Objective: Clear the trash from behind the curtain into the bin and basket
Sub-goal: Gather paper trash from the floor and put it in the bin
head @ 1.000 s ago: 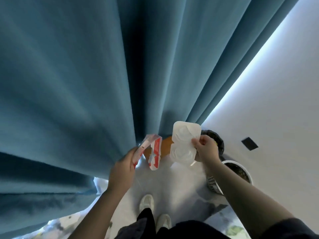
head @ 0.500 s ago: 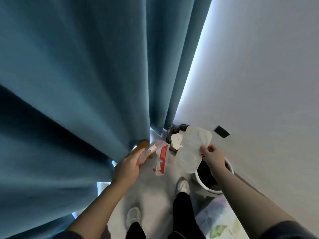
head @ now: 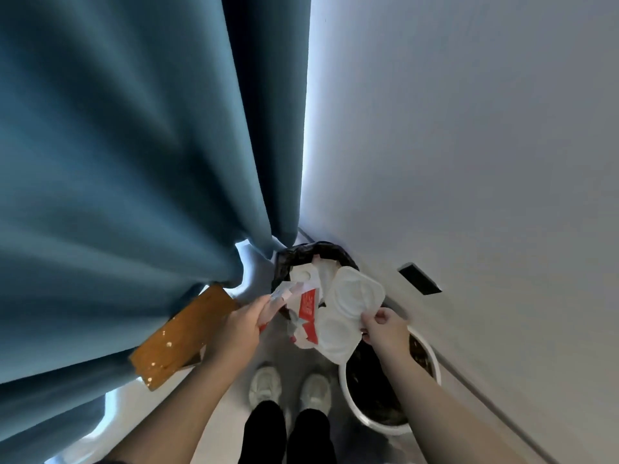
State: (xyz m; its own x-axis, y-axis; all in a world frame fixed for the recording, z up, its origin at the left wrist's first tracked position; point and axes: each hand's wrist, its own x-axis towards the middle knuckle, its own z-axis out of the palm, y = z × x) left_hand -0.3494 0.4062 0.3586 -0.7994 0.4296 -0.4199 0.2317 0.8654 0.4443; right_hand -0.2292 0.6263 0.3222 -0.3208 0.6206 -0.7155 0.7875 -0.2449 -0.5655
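Hanging from the left hand [head: 241, 324], a crumpled red-and-white wrapper [head: 308, 308] is gripped at one end, the fingers curled round it and the thumb pressed on top. Just beside it a white plastic tray [head: 351, 296] with two round hollows is held by the right hand [head: 385, 329] – its edge is pinched between the thumb and the bent fingers, and the tray is tilted with one end up and away from the person. The two pieces of trash are seen touching or overlapping at the middle of the view; which of the two cannot be told.

A bin [head: 345, 256] lined with a black bag is set in the corner where the teal curtain [head: 134, 162] meets the pale wall [head: 469, 145]. White scraps [head: 303, 274] are already lying inside it. The wrapper and the far end of the tray are held above the bin's near rim. A round white basket [head: 433, 360] with a dark inside is placed nearer the person, against the wall, and the near end of the tray is seen over its rim.

A brown wooden board [head: 181, 336], speckled with pale spots, is tucked under the hem of the curtain at the left. A pair of white shoes [head: 264, 385] is planted on the pale floor [head: 134, 410] – close beside the basket. A small black plate [head: 418, 279] is fixed low on the wall.
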